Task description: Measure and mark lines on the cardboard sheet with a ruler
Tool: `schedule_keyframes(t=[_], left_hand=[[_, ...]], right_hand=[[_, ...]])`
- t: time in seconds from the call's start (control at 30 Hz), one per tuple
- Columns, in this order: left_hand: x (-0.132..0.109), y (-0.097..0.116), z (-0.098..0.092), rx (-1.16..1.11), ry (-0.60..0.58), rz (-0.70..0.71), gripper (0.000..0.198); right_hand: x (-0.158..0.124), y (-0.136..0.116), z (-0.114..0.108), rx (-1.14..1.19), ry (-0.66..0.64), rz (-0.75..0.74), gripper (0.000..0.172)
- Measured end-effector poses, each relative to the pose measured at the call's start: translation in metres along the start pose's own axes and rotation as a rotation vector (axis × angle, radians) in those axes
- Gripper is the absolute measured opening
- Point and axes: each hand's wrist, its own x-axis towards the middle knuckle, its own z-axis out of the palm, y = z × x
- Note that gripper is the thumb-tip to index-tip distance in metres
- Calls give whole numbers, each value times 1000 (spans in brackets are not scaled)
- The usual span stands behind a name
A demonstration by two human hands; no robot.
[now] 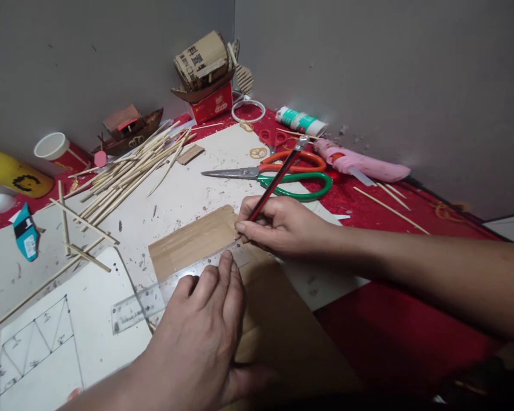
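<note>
So your left hand comes in from the bottom edge, palm down, back of the hand facing up at you. The fingers lie close together, stretched forward and slightly bent, pressing onto the clear ruler rather than wrapping around it. Your thumb sticks out sideways to the right, low over the brown cardboard, and it's pretty dim down there, so I can't tell if it's touching.

Your right hand reaches in from the right side, forearm nearly level across the view and wrist fairly straight. You've got the red and black pencil pinched between thumb and index finger in a normal writing grip, with the other fingers curled in underneath. The pencil leans, back end up and to the right, and its tip is down by the far end of the ruler. Can't tell if it's actually touching the cardboard, your fingers crowd that spot.

The ruler runs at a slant across the cardboard, and its near left end overlaps the paper with your line drawing. Just beyond your right hand lie the scissors, and the pile of wooden sticks sits farther off to the left.
</note>
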Motion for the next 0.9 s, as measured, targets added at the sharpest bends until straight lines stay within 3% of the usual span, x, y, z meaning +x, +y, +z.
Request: schedule_keyframes(t=[0.47,0.9], left_hand=[[0,0,2,17,28,6,111],[-2,0,4,37,45,6,107]], right_hand=[[-1,2,1,-18,21,-42,15],[-1,2,3,21,14,40,16]])
